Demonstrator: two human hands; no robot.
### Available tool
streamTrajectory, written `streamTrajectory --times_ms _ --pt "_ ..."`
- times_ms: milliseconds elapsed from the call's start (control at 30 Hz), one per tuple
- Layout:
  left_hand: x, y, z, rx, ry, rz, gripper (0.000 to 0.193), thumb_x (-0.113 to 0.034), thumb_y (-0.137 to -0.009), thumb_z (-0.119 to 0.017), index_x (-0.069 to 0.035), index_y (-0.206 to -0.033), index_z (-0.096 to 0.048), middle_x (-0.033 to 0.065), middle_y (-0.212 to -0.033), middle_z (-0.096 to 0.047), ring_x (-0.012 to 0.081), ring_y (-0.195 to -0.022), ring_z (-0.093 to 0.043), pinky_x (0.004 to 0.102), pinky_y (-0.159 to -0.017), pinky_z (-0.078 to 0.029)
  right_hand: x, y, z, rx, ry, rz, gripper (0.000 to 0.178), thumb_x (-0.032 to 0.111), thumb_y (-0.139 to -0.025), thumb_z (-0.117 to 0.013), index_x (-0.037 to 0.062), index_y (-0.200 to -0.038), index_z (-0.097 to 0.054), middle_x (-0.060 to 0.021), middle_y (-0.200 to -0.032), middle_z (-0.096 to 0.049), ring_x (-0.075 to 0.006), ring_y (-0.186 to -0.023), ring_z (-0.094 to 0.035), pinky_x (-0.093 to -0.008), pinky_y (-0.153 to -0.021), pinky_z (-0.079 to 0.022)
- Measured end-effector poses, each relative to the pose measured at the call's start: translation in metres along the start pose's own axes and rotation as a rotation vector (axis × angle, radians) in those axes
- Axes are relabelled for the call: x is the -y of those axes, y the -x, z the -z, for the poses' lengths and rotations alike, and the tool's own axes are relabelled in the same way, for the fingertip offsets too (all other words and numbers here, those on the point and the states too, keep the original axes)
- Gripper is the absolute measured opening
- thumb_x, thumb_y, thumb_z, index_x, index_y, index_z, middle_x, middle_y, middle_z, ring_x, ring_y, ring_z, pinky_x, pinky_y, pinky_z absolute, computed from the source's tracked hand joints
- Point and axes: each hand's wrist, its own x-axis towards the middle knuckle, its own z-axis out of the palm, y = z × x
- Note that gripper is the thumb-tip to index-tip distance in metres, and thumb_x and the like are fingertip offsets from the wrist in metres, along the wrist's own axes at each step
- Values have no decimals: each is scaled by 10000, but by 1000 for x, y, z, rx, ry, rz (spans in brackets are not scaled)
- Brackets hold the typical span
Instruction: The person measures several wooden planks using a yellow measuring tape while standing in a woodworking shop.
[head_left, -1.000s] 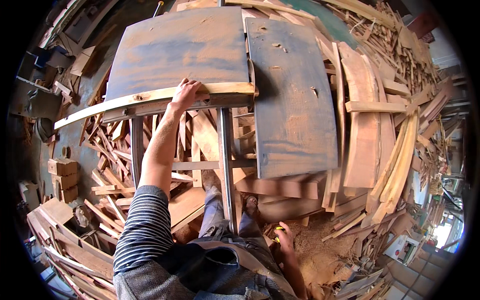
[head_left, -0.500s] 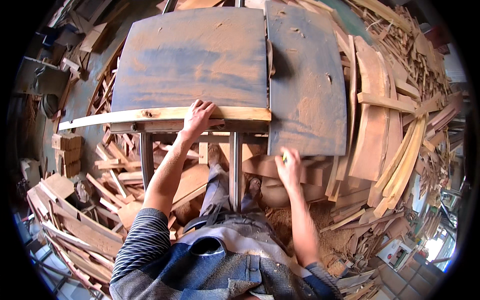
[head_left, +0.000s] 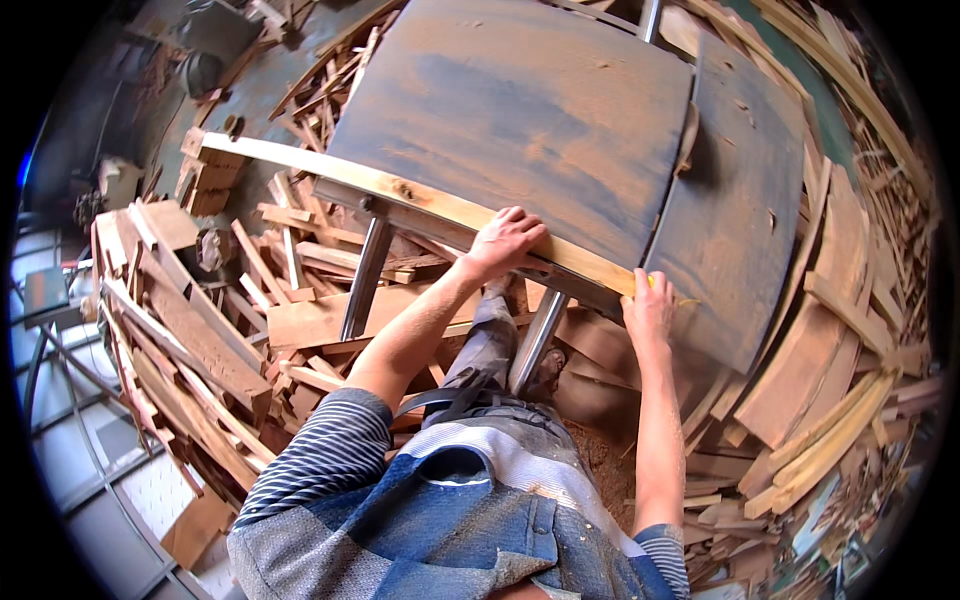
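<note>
A long pale wooden strip (head_left: 365, 181) with a dark knot lies along the near edge of a dusty saw table (head_left: 520, 110). Its left end juts past the table. My left hand (head_left: 507, 243) grips the strip toward its right part, fingers over the top and thumb on the near side. At the strip's right end, my right hand (head_left: 650, 308) is closed around a small yellow thing (head_left: 628, 300) that looks like a tape measure; the fingers hide most of it. A bit of yellow also shows beyond the hand, over the dark side panel (head_left: 738, 200).
Metal legs (head_left: 540, 340) stand under the table's near edge, close to my legs. Offcuts (head_left: 300, 245) are heaped at the left. A stack of long boards (head_left: 180, 320) lies at lower left, and wide planks (head_left: 815, 340) lie at the right. Sawdust (head_left: 605, 455) covers the floor by my feet.
My right hand has come from the side panel's near edge to the strip's right end. My left hand keeps its hold on the strip. The whole view has turned, so the table now slants.
</note>
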Motion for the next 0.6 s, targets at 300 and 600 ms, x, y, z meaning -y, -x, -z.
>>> streamTrajectory --times_ms 300,600 --pt "-24 9 21 -230 -7 114 715 -460 -706 -875 -55 -1218 -583 164 -1352 -557 377 -1338 -476 503 -1137 -369 -1 -4 45 -84 -38 73 575 169 -742 -877 117 -1257 -628 -98 -1175 -587 -336 -1138 -580 -495 -923 -482" --pt "6 56 64 -1271 1499 1211 651 -220 -1001 -718 55 -1470 -361 177 -1337 -522 268 -1176 -579 391 -1024 -521 48 45 156 -142 -146 162 590 109 -728 -876 74 -1257 -617 -124 -1197 -587 -358 -1124 -578 -486 -963 -471"
